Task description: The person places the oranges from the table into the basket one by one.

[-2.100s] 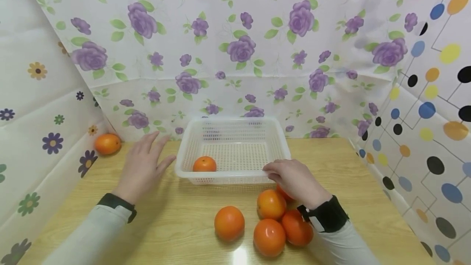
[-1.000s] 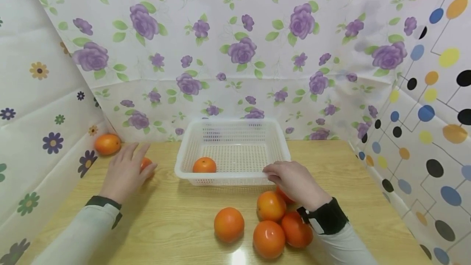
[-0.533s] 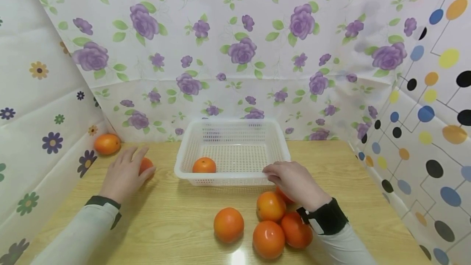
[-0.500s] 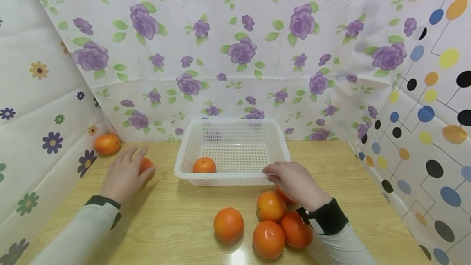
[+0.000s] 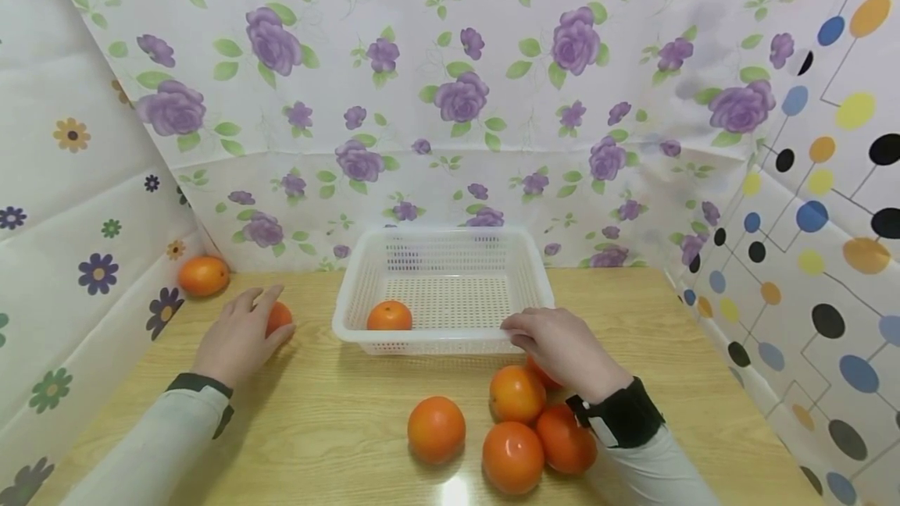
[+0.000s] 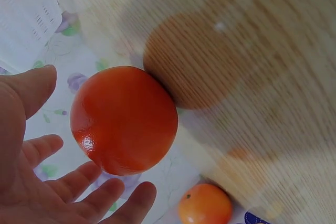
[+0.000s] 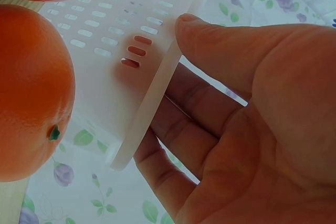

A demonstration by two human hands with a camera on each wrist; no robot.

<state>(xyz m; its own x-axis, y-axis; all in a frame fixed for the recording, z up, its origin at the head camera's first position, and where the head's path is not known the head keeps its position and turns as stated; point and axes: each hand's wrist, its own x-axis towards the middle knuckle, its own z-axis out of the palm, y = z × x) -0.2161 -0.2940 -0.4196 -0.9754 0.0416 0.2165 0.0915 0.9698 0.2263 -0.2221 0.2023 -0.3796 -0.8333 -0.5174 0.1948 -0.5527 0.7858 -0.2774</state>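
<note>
My left hand [image 5: 239,338] is at an orange [image 5: 279,319] on the left of the table. In the left wrist view, its fingers [image 6: 79,182] spread loosely beside the orange [image 6: 126,121], and the thumb stands apart from the fruit. My right hand [image 5: 562,346] pinches the front right rim of a white plastic basket [image 5: 450,336]. The right wrist view shows the thumb inside the rim [image 7: 149,106] and the curled fingers outside it. One orange [image 5: 390,316] lies in the basket's front left corner.
Several oranges [image 5: 516,394] cluster below the right hand, partly hidden by it, with a separate orange [image 5: 436,429] to their left. Another orange [image 5: 204,276] lies at the back left against the flowered wall cloth [image 5: 98,201]. Cloth walls enclose the wooden table [image 5: 337,412] at back and sides.
My left hand has moved left, away from the basket's side, to the orange on the table. Lately it shifts only slightly. The right hand stays on the rim.
</note>
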